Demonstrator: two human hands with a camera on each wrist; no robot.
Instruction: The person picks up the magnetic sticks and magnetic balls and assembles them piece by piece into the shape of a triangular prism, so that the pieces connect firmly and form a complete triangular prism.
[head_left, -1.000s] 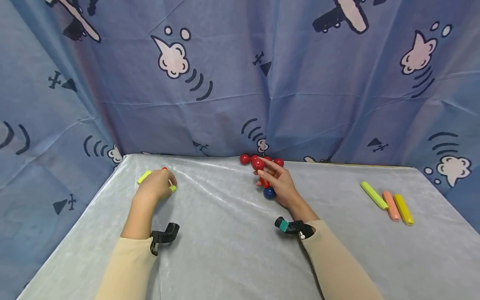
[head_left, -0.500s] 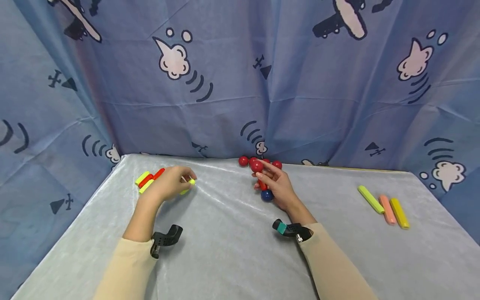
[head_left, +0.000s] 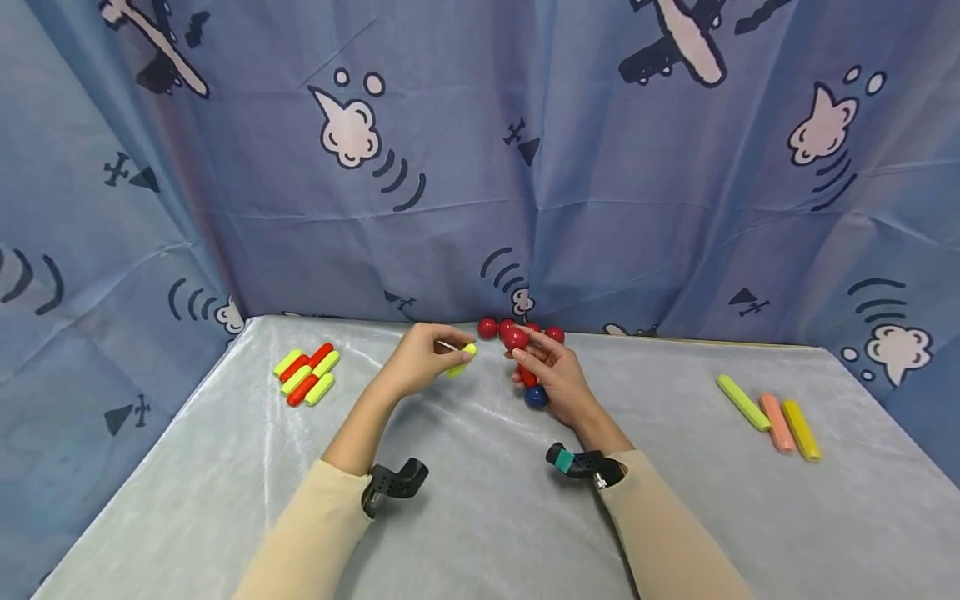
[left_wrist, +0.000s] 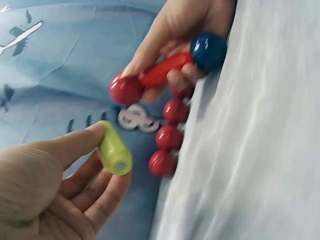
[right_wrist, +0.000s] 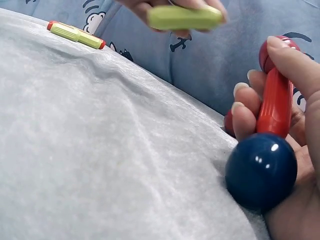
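Note:
Between thumb and fingertips, my left hand (head_left: 422, 360) pinches a short yellow-green stick (left_wrist: 114, 150); a small grey disc shows in its near end. My right hand (head_left: 561, 377) grips a red stick (right_wrist: 276, 102) with a red ball (left_wrist: 125, 89) at one end and a dark blue ball (right_wrist: 261, 172) at the other. The yellow-green stick is apart from the red ball, to its left in the head view. Several more red balls (left_wrist: 169, 136) lie in a row behind the right hand, at the table's back edge; the fingers partly cover the row.
Several short red and yellow-green sticks (head_left: 302, 389) lie side by side on the left of the grey cloth (head_left: 465, 508). To the right lie a longer green stick (head_left: 742, 402), a salmon one (head_left: 777, 423) and a yellow one (head_left: 802, 430). A patterned blue curtain (head_left: 450, 250) hangs behind.
My left hand has picked up the yellow-green stick from the group at left and carried it rightward towards the right hand. The right hand has stayed nearly still, holding its red stick and balls.

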